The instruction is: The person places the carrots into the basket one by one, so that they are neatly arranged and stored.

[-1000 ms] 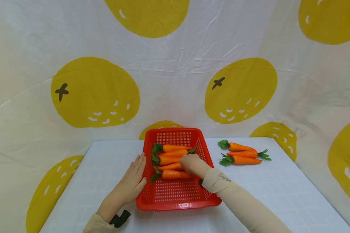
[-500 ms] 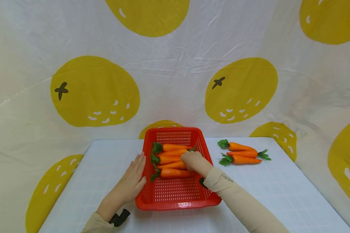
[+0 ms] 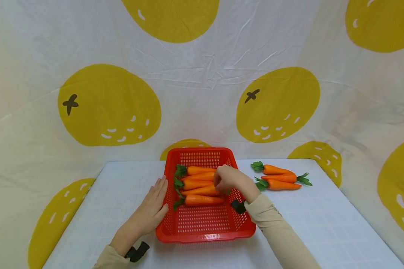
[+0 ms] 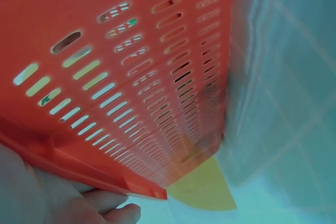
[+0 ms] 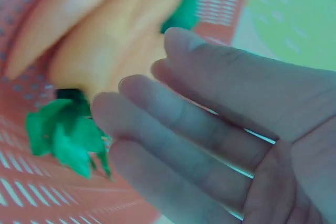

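Observation:
A red plastic basket with slotted sides holds several orange carrots with green tops, lying crosswise. My left hand rests against its left rim, fingers straight; in the left wrist view those fingers show beside the rim, below the slotted side wall. Above the right ends of the carrots is my right hand, bent at the wrist. The right wrist view shows its fingers loosely extended and holding nothing, with a green carrot top just past the fingertips.
To the right of the basket, three more carrots lie together on the white table. Behind the table hangs a pale cloth printed with big yellow fruit. Dark wrist straps show near both sleeves.
My right hand has let go among the carrots, risen and drawn back slightly to the right. The front carrots in the basket have shifted slightly. My left hand has stayed at the rim.

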`<state>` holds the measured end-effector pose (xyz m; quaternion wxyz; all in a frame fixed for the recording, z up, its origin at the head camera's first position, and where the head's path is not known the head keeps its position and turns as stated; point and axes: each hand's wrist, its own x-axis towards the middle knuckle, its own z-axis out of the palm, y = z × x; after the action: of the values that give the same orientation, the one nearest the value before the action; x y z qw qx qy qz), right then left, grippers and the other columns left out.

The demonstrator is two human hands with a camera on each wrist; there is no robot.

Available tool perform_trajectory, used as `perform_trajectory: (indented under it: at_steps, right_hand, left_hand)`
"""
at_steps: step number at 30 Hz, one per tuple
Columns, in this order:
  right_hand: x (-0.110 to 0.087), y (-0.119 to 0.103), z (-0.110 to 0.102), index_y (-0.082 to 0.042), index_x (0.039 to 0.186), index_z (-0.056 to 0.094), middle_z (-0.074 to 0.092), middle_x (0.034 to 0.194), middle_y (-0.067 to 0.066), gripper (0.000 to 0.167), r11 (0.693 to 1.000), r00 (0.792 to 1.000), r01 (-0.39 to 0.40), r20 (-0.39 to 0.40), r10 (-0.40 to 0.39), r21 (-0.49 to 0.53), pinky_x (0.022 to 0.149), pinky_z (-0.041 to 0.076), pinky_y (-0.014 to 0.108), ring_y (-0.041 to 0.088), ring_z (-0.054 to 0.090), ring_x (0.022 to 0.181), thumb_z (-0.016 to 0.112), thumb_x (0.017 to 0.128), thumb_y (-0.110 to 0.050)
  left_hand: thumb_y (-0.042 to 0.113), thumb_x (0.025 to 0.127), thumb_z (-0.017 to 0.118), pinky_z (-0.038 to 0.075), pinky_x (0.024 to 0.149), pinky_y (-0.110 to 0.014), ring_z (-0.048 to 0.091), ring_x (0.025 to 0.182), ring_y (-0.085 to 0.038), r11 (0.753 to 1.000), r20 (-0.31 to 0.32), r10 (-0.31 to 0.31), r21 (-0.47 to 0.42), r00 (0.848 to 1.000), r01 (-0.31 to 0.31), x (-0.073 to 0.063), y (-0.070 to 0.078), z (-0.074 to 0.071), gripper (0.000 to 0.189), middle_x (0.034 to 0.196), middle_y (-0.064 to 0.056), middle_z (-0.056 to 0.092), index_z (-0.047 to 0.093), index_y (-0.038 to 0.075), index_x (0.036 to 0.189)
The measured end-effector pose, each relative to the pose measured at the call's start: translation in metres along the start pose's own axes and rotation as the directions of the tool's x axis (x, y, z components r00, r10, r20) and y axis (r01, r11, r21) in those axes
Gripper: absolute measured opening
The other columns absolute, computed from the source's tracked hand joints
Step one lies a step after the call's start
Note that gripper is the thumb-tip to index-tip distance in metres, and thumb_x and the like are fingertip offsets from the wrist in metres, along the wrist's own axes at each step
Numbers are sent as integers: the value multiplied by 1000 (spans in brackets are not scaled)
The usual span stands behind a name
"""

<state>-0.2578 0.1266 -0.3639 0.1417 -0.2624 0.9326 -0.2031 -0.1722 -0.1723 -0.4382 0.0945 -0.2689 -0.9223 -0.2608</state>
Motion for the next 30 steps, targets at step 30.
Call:
perform_trajectory:
  at_steps: [30]
  right_hand:
    - [-118, 132, -23, 3, 105, 72, 73, 91, 4, 20, 914, 661, 185, -734, 155, 360, 76, 52, 13, 4, 66, 82, 65, 96, -13]
  left_hand:
    - [10, 95, 51, 13, 117, -59, 9, 150, -38, 1000, -7, -11, -18, 1000, 11, 1, -5, 2, 70, 164, -20, 12, 18, -8, 154]
